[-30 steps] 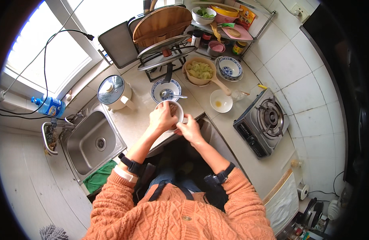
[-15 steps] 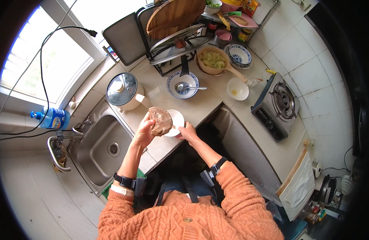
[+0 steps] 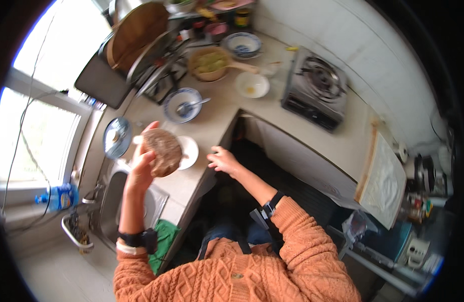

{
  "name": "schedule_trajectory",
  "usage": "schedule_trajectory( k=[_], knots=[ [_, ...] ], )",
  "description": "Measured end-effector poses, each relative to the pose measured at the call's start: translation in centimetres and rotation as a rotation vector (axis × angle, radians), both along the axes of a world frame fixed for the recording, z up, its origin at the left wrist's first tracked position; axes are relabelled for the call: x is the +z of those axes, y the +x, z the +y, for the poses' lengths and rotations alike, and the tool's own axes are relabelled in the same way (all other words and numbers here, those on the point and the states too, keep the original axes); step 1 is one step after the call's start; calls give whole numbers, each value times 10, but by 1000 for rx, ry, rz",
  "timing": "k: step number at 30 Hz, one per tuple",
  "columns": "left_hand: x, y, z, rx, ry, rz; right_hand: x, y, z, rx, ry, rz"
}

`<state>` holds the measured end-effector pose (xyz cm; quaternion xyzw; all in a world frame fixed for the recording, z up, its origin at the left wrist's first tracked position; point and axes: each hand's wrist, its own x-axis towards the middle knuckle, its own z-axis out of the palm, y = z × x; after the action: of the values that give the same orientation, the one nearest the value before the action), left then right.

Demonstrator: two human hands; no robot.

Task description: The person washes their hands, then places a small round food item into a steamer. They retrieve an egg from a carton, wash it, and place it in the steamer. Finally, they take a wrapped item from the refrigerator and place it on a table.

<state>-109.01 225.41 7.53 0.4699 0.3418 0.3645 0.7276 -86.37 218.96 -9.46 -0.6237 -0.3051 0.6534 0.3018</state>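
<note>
My left hand (image 3: 141, 163) grips a thick, flat, roundish brown slab (image 3: 163, 151), mottled like a piece of meat, above the counter. Its fingers wrap the slab's left side and back. Just behind and partly covered by the slab is a small white dish (image 3: 190, 152) near the counter's front edge. My right hand (image 3: 224, 160) is to the right of the dish, apart from it, with its fingers spread and nothing in them.
A pot with a glass lid (image 3: 117, 137) and a steel sink (image 3: 151, 206) lie to the left. Behind stand a blue-rimmed bowl with a spoon (image 3: 182, 105), a pan of green vegetables (image 3: 209, 64) and a white bowl (image 3: 252, 84). A gas stove (image 3: 316, 88) sits at right.
My right hand has let go of the white dish and moved off to its right. The left hand still holds the slab, raised closer to view. The whole view has turned rightward.
</note>
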Motion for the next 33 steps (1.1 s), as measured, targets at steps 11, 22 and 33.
schedule_trajectory(
  k=[11,22,33],
  knots=[
    [172,278,-105,-506,449,84,241,217,-226,-290,775,65],
    [317,615,-400,-1071,943,-200,414,422,-548,-634,870,-300],
    [300,895,-595,-1108,713,-405,454,652,-712,-1126,927,-476]
  ],
)
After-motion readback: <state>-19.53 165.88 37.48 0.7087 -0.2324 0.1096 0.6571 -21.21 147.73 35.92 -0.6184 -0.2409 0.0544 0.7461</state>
